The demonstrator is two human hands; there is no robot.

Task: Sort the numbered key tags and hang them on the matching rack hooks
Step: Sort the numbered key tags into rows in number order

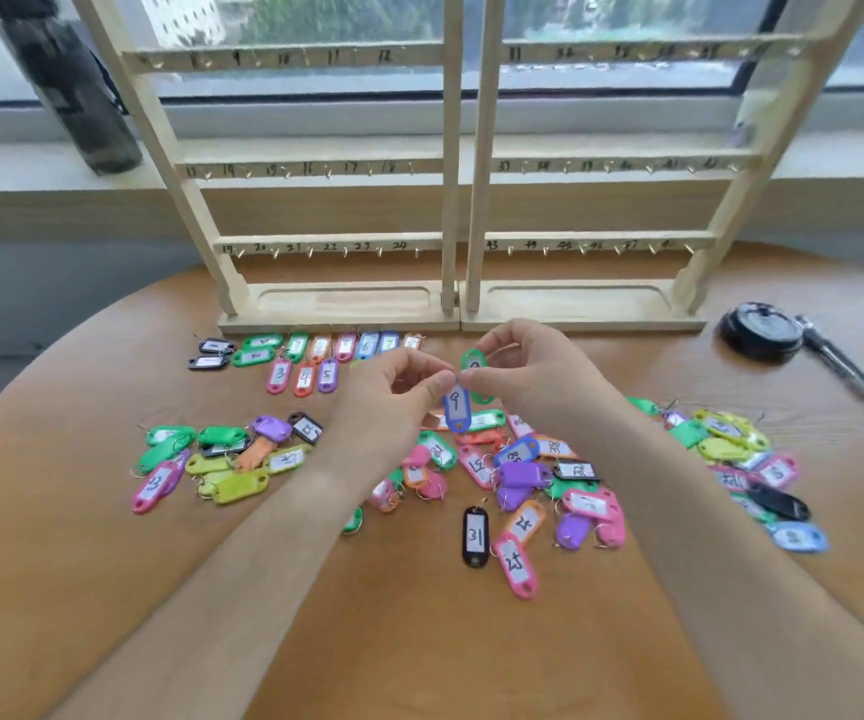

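Observation:
Two wooden racks [448, 200] with numbered hooks stand at the back of the round table; no tags hang on them. My left hand [393, 387] pinches the top of a blue tag marked 9 [457, 407], which dangles above the pile. My right hand [523, 366] holds a green tag [473, 360] right beside it, fingertips meeting the left hand's. A sorted row of tags [310, 350] numbered from 1 up lies in front of the left rack. Several loose tags [523, 485] in many colours lie scattered under and around my arms.
A black round lid [760, 327] and a black marker [845, 371] lie at the right of the table [419, 641]. A dark bottle [71, 85] stands on the window sill at the back left. More tags lie in heaps at the left [201, 459] and right [741, 459].

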